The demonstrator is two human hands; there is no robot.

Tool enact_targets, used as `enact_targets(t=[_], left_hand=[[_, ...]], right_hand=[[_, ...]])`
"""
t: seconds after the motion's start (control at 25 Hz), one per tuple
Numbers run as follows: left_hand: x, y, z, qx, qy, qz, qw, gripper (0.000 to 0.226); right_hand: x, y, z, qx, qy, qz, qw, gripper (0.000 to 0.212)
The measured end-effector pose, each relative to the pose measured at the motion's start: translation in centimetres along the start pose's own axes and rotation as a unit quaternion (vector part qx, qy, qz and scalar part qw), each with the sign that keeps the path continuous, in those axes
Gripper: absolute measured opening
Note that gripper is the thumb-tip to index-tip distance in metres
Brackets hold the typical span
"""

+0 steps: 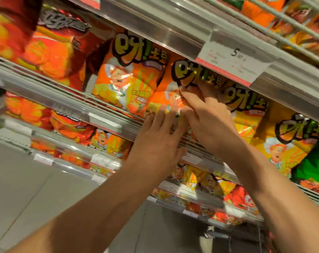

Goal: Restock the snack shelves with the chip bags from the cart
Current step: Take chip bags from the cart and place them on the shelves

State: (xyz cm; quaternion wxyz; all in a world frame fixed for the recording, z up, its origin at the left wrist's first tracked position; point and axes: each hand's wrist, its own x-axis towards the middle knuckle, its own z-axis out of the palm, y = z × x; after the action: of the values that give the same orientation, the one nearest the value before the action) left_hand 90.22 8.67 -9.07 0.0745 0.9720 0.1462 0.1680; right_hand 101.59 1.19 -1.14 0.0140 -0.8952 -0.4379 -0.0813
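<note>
Two hands meet on one glossy orange foil chip bag with a cartoon chef and yellow-green lettering (170,92), which stands at the centre of the frame on the metal snack shelf with a clear price rail (107,123), wedged between a matching orange bag (129,84) to its left and a yellower bag of the same brand (246,114) to its right. The left hand (160,141) lies against the bag's lower face with fingers spread and fairly straight, a released grip that presses, not grasps. The right hand (206,114) has its fingertips curled into the bag's face, seemingly pinching the foil, though blur leaves that unsure.

The step in hand looks like seating this bag into its row. The next move probably calls for pushing it back until it stands flush with its neighbours, then letting go without dragging it forward.

Counted on this shelf: two orange bags, two yellow ones with the further yellow bag (286,143) at right, one dark red bag (60,52) at upper left, and a green bag (315,167) at the right edge. One white price tag (233,63) hangs from the shelf above. Lower rows hold more bags, too blurred to count. The cart is out of view
</note>
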Motion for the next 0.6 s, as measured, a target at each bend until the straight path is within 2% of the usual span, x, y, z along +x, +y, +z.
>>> enact_targets(t=[0.12, 0.2, 0.28, 0.4, 0.52, 0.6], left_hand=[[0.2, 0.2, -0.4, -0.014, -0.054, -0.015, 0.998, 0.089], [0.7, 0.1, -2.2, -0.042, -0.114, -0.021, 0.992, 0.092], [0.4, 0.5, -5.4, -0.052, -0.157, -0.027, 0.986, 0.09], [-2.1, 1.9, -11.0, -0.073, -0.182, -0.026, 0.98, 0.079], [-4.7, 4.7, -14.9, -0.079, -0.211, -0.024, 0.974, 0.069], [-5.7, 7.4, -16.5, -0.109, -0.242, -0.013, 0.964, 0.068]], right_hand=[[0.3, -0.9, 0.2, -0.056, -0.026, 0.018, 0.998, 0.045], [0.5, -1.0, -0.4, -0.039, -0.06, 0.023, 0.997, 0.046], [-0.2, -0.7, -2.0, 0.031, -0.07, 0.008, 0.997, 0.049], [-4.2, 0.2, -6.2, 0.148, -0.06, -0.006, 0.987, 0.056], [-11.8, 3.3, -9.8, 0.233, -0.094, 0.073, 0.965, 0.055], [-18.1, 6.5, -12.2, 0.265, -0.091, 0.174, 0.944, 0.051]])
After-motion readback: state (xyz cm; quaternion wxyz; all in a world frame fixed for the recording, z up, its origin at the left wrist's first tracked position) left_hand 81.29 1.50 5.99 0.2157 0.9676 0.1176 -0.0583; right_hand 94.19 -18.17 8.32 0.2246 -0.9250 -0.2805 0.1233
